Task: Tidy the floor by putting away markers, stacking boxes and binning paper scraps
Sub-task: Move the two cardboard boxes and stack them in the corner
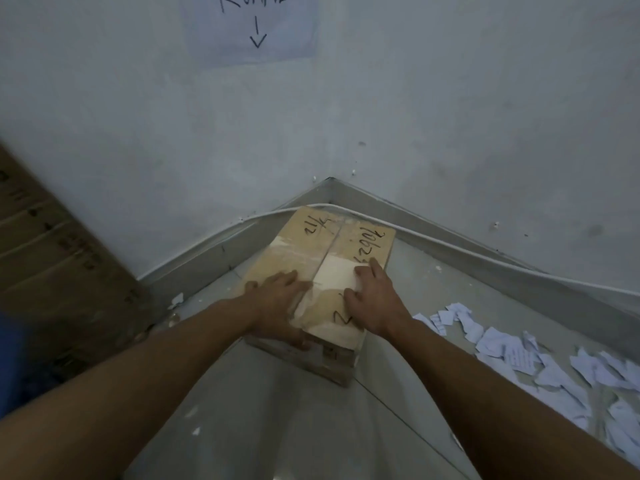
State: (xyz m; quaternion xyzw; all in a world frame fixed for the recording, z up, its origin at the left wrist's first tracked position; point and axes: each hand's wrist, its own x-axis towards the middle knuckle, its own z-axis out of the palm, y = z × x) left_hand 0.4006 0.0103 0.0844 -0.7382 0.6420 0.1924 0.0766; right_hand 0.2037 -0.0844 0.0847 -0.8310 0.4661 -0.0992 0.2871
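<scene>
A brown cardboard box [332, 244] with black handwriting on its closed top flaps stands on the floor in the room's corner. A second box edge [311, 358] shows beneath its near side, so it seems to rest on another box. My left hand [277, 306] lies on the near left of the top, fingers curled over the near edge. My right hand [372, 299] presses flat on the near right flap, fingers apart. Torn white paper scraps [540, 362] lie scattered on the floor to the right. No markers are visible.
A large flat cardboard sheet [52, 258] leans against the left wall. A white cable [450, 244] runs along the skirting behind the box. A paper sign with an arrow [256, 26] hangs on the wall above. A small scrap [176, 300] lies left of the box.
</scene>
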